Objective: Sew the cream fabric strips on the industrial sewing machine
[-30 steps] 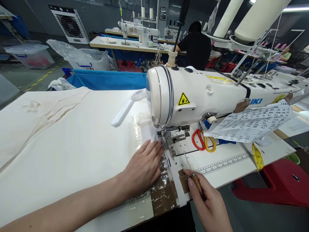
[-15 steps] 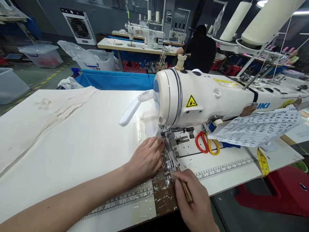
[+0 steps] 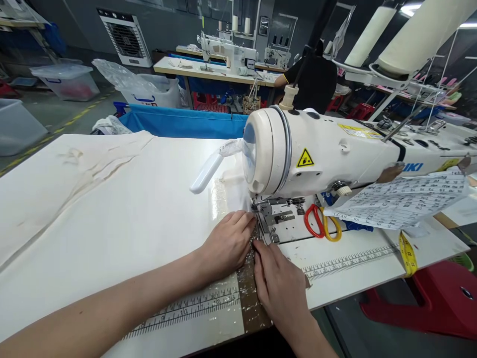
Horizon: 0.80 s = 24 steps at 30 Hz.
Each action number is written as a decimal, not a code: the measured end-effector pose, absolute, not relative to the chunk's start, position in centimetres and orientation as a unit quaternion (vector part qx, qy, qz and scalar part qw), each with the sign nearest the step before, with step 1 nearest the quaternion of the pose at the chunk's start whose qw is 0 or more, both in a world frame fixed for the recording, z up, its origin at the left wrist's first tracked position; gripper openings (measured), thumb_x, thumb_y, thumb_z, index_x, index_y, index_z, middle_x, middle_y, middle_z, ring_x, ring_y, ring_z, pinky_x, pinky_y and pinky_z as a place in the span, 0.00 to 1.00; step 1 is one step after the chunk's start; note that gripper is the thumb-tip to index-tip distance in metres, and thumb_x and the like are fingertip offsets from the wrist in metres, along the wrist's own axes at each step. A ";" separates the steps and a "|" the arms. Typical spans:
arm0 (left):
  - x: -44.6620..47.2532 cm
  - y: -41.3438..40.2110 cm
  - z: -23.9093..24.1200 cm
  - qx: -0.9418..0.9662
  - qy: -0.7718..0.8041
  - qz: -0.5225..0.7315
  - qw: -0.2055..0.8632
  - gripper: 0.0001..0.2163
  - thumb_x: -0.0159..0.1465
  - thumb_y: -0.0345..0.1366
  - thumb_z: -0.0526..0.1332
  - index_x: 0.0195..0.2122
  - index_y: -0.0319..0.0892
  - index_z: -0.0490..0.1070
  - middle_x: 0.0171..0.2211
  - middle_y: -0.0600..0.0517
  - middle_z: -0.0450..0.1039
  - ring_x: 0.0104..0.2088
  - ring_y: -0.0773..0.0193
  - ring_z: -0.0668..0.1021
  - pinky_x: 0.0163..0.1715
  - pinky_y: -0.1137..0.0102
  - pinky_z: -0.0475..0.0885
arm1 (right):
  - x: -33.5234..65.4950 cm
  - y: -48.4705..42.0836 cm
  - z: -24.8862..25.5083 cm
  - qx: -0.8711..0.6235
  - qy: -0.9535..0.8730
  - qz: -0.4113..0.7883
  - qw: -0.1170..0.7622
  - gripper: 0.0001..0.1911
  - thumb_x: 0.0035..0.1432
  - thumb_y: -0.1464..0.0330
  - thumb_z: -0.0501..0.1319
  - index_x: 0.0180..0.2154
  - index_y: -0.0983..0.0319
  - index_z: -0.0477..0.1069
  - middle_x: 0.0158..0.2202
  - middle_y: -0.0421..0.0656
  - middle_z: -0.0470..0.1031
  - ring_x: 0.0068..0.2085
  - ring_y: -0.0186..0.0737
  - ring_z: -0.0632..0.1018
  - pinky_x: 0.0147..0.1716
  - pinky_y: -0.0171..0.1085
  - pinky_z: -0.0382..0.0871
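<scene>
Both hands are right up at the needle end of the cream-white industrial sewing machine (image 3: 320, 154). My left hand (image 3: 227, 243) lies flat, palm down, fingers together and stretched out, pressing on the narrow white fabric strip (image 3: 236, 196) that runs under the metal presser foot (image 3: 266, 214). Fingertips end just left of the foot, on the shiny clear-taped patch of the white table (image 3: 112, 223).

My right hand (image 3: 278, 283) sits just near of the foot, fingers curled in and pointing at it, index tip touching the left hand's fingertips. Can't tell from this angle whether it's gripping anything, the back of the hand hides it.

Other stuff: red and yellow handled scissors (image 3: 322, 223) lie right of the foot on the machine bed, a printed paper sheet (image 3: 402, 199) hangs off the machine arm, and a yellow measuring tape (image 3: 408, 253) droops at the right table edge. Far back, a person in a black top (image 3: 316, 74) sits at another machine.
</scene>
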<state>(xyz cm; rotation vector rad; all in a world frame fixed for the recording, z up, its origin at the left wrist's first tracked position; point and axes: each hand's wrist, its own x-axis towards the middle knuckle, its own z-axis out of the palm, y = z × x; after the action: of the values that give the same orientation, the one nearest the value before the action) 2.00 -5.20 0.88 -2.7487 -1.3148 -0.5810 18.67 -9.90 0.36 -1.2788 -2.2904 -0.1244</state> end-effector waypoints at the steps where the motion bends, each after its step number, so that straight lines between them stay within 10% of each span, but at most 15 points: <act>1: 2.0 -5.2 0.9 -0.885 -0.427 -0.187 0.016 0.17 0.68 0.29 0.48 0.54 0.27 0.68 0.52 0.37 0.70 0.49 0.50 0.72 0.49 0.55 0.74 | 18.6 -9.9 0.3 -0.474 -0.842 -0.054 0.251 0.16 0.70 0.72 0.46 0.49 0.66 0.71 0.34 0.47 0.77 0.28 0.43 0.79 0.23 0.37 0.69; 10: 1.5 -4.6 0.8 -0.879 -0.435 -0.194 -0.002 0.18 0.69 0.31 0.49 0.55 0.26 0.68 0.52 0.36 0.70 0.50 0.49 0.71 0.51 0.55 0.73 | 17.4 -10.1 0.2 -0.510 -0.829 -0.125 0.195 0.21 0.59 0.80 0.51 0.52 0.69 0.72 0.34 0.49 0.79 0.25 0.43 0.80 0.21 0.37 0.65; 16: 0.8 -3.9 0.6 -0.876 -0.438 -0.202 0.006 0.18 0.68 0.30 0.50 0.54 0.28 0.69 0.53 0.38 0.71 0.52 0.50 0.72 0.51 0.54 0.72 | 18.0 -10.7 0.4 -0.507 -0.827 -0.088 0.226 0.18 0.69 0.73 0.47 0.52 0.67 0.71 0.34 0.48 0.80 0.26 0.43 0.80 0.21 0.36 0.66; 24: -0.3 -4.8 2.2 -0.854 -0.472 -0.213 -0.044 0.15 0.66 0.28 0.53 0.53 0.36 0.69 0.53 0.40 0.71 0.52 0.52 0.73 0.50 0.57 0.73 | 20.9 -12.9 -0.7 -0.478 -0.822 0.069 0.301 0.20 0.72 0.68 0.47 0.61 0.63 0.63 0.54 0.52 0.78 0.49 0.48 0.82 0.36 0.38 0.78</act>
<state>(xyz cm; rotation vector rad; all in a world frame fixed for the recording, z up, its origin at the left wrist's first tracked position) -0.30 -4.81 2.23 -2.7618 -1.5276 -0.6875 20.91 -12.88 -0.66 -1.2688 -2.1808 0.1839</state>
